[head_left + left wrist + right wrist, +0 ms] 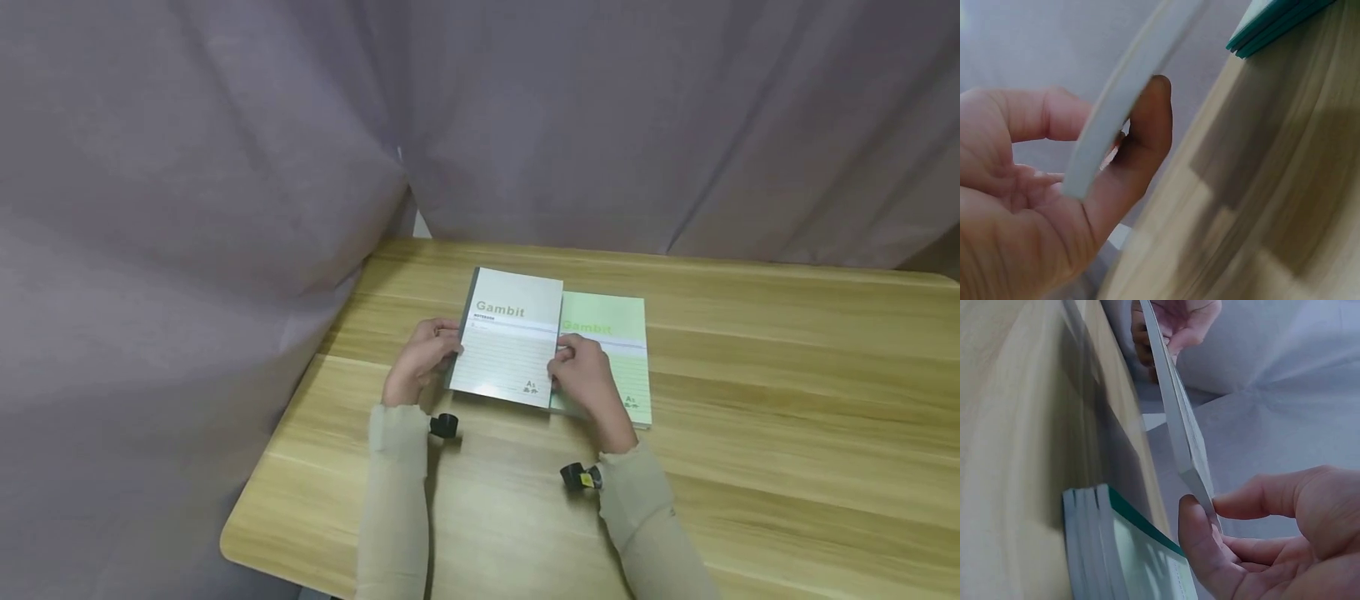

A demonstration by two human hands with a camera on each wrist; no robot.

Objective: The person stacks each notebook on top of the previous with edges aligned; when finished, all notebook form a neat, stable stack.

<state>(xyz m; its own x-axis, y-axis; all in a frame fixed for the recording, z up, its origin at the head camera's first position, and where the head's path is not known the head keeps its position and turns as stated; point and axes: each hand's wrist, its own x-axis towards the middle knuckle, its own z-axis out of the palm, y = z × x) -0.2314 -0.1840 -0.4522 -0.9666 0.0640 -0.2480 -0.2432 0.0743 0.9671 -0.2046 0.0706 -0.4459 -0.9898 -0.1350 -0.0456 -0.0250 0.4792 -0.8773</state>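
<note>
Notebook [510, 337] edges are pinched by your left hand [420, 358] and right hand [588, 375], lifted above the green stack [611, 333] on the bench [787, 400].

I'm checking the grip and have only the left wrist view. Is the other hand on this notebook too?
Observer: Yes, the right hand pinches the opposite edge of the grey notebook.
Operator: Is the notebook clear of the table?
Observer: The right wrist view shows it lifted above the wooden table.
Operator: What are the teal edges at top right?
Observer: A stack of green notebooks, lying flat.
</note>
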